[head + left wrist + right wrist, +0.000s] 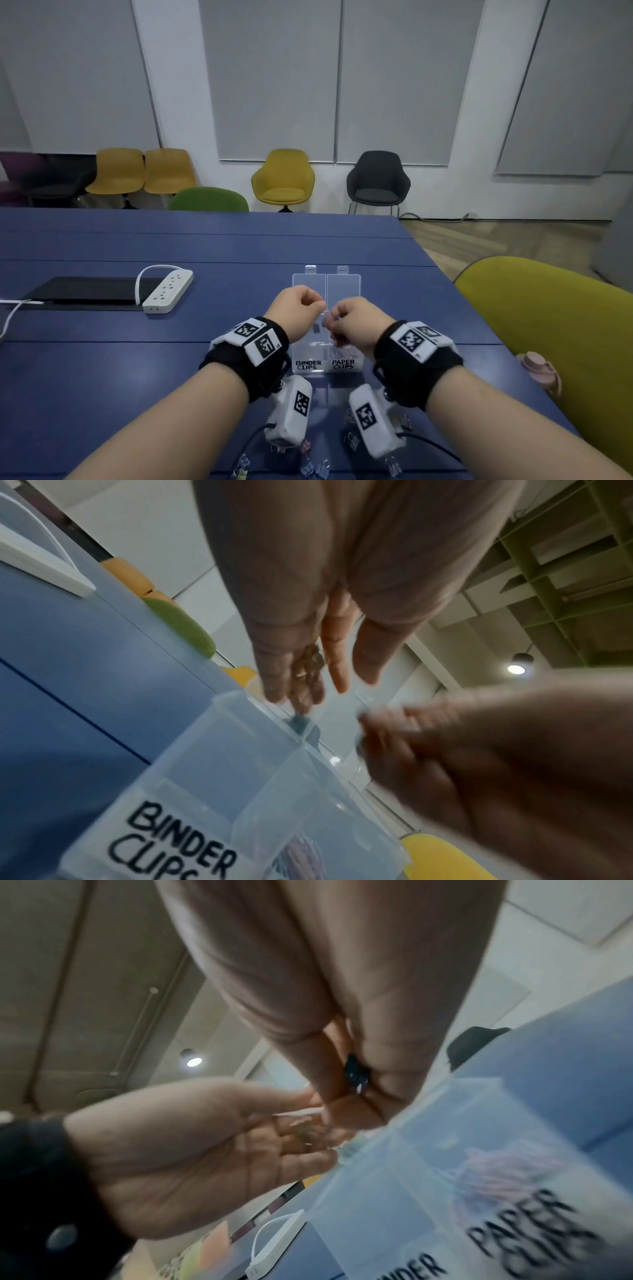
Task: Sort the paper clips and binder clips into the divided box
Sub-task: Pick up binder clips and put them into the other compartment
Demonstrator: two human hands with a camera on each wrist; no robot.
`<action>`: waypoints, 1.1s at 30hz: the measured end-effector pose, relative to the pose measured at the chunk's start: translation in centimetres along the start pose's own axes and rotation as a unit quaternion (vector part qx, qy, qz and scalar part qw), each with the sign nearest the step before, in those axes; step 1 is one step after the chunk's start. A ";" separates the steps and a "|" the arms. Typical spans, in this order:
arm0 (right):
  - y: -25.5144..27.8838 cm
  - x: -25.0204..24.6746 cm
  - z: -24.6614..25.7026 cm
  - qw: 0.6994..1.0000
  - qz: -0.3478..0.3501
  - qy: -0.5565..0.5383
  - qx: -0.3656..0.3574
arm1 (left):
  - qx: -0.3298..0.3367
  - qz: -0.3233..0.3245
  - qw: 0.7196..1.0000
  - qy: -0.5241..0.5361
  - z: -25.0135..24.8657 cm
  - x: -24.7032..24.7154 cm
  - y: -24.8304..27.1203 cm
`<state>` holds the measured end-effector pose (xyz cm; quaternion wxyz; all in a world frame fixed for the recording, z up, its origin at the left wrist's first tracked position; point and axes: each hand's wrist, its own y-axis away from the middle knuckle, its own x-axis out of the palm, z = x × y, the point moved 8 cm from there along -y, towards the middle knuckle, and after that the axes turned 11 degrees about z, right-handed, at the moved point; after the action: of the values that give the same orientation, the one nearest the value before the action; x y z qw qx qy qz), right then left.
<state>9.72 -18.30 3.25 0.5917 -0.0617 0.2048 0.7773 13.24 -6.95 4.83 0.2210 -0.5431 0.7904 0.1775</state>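
Blue table (137, 377) — seamed top, carrying a white power strip (168, 291) and a dark flat panel (85, 291). Clear divided box (325, 368), lids open, labelled BINDER CLIPS and PAPER CLIPS; pink paper clips (507, 1172) lie in the latter compartment. Binder clips (315, 469) scattered at the near edge. Left hand (298, 308) above the box, fingers loosely curled round small brownish clips, possibly binder clips. Right hand (356, 318) pinches a dark clip (356, 1077). Behind: grey wall panels, yellow chair (283, 178) and black chair (377, 180).

Yellow, green and black chairs (377, 182) line a grey-panelled wall (274, 78) behind a blue table (137, 246).
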 end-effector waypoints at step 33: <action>17.3 0.6 -11.3 0.894 0.130 0.344 0.258 | -0.213 0.216 0.921 -0.243 10.0 1.9 15.5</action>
<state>-8.48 -25.96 -2.95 0.3735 -0.1431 0.5951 0.6971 -0.27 2.12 -3.96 0.2419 -0.3339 0.7539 0.5115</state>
